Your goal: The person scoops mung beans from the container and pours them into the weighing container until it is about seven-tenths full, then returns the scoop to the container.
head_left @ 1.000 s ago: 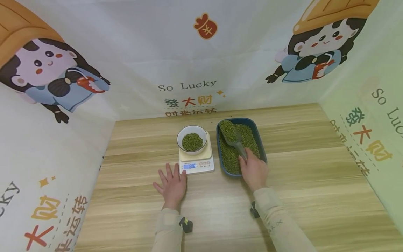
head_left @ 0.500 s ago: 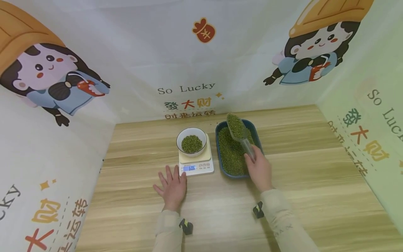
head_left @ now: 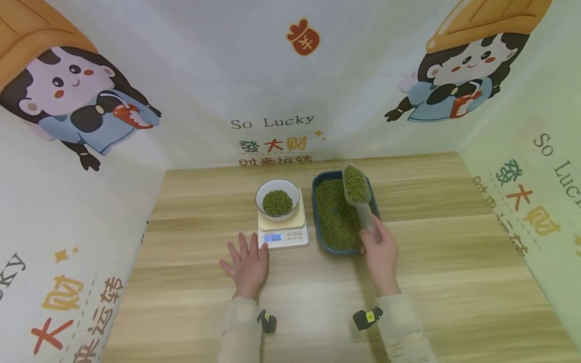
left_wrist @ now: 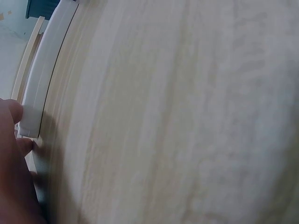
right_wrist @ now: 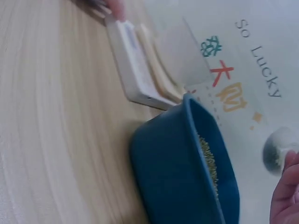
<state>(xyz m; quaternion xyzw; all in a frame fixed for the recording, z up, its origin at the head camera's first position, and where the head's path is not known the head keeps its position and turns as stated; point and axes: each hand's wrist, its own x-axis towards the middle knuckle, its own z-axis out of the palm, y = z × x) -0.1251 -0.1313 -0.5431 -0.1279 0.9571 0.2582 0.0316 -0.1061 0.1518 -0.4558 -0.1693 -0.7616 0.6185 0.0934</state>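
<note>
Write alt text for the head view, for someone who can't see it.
A person's right hand holds a scoop of green beans over a blue tub of beans; left of the tub, a white bowl of beans sits on a digital scale. The left hand rests on the table by the scale, fingers spread.

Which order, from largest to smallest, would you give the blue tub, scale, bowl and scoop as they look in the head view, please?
1. Blue tub
2. Scale
3. Bowl and scoop, unranked: they look alike in area, and the scoop may be nearer the camera.
</note>
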